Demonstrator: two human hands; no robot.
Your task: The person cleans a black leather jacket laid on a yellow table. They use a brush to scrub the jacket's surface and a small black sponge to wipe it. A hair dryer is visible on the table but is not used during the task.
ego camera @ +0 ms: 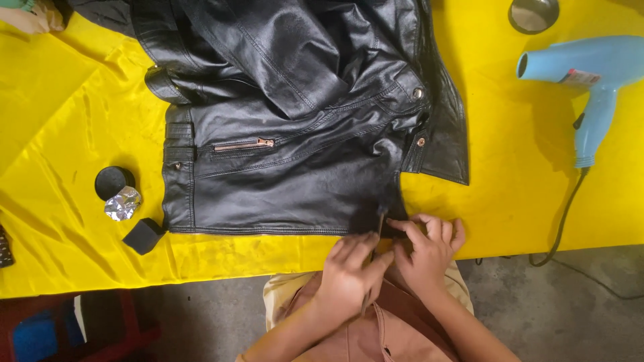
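Observation:
A black leather jacket (295, 121) lies spread on a table covered with yellow cloth (67, 121). Its copper pocket zipper (243, 144) faces up. My left hand (349, 271) and my right hand (429, 248) meet at the jacket's near right corner, at the table's front edge. Both pinch a small dark strip (381, 224) at the jacket's hem there, fingers curled around it. Whether the strip is part of the jacket I cannot tell.
A light blue hair dryer (590, 74) lies at the right, cord hanging off the edge. A round metal lid (533, 13) sits at the top. Left of the jacket are a black round tin (113, 181), crumpled foil (123, 203) and a black sponge block (143, 234). Another person's hand (27, 17) shows at top left.

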